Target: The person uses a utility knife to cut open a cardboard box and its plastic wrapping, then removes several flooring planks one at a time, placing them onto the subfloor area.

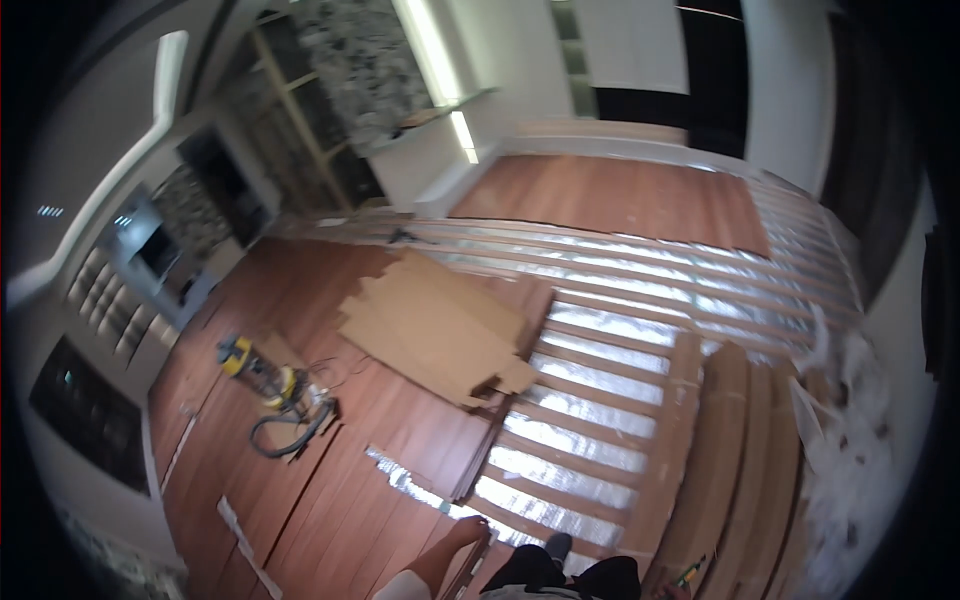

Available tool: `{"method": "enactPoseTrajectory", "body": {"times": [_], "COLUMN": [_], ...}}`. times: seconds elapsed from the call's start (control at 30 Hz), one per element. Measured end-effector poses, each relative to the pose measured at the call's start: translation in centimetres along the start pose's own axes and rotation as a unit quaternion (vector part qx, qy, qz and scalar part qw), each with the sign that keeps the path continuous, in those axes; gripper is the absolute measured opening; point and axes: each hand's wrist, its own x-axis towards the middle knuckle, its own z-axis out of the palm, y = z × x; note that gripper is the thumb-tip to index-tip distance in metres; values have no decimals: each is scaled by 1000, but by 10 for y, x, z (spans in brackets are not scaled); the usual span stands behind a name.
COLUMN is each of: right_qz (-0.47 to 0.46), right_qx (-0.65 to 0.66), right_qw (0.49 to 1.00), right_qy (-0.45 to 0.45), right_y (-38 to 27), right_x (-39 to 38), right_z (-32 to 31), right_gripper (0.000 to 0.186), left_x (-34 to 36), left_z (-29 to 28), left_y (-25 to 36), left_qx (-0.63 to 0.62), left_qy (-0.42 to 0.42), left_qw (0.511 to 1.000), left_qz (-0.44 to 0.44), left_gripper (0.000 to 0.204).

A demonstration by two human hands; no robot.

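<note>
At the lower edge, my left hand (468, 530) reaches over the reddish-brown floor planks (400, 515), beside the near end of a silvery foil strip (410, 482). Its fingers look bent together, but the image is too blurred to show what they grip. My right hand (679, 592), cut off by the lower edge, is closed around a slim green-and-yellow hand tool (690, 574) with a dark tip. That tool is held just above long brown cardboard packages (722, 470). My dark-clothed knees and one grey-socked foot (559, 546) show between the hands.
Wooden battens (590, 418) run over shiny foil (575, 448) ahead of me. Flattened cardboard (435, 325) lies on the laid planks, with a yellow-and-black vacuum cleaner (262, 375) and its hose to the left. Crumpled clear plastic (850, 470) is heaped along the right wall.
</note>
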Motion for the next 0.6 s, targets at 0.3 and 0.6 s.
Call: {"method": "enactPoseTrajectory", "body": {"times": [0.3,0.6], "right_qz": [132,93], "right_qx": [-185,-212], "right_qw": [972,969], "right_qy": [54,83], "right_y": [19,-75], "right_x": [96,246], "right_z": [-54,28], "right_gripper": [42,29], "left_x": [16,68], "left_z": [57,43], "left_y": [-56,32], "left_qx": [80,-21], "left_qy": [-15,-45], "left_qw": [995,987], "left_qz": [-57,-152], "left_gripper": [46,43]}}
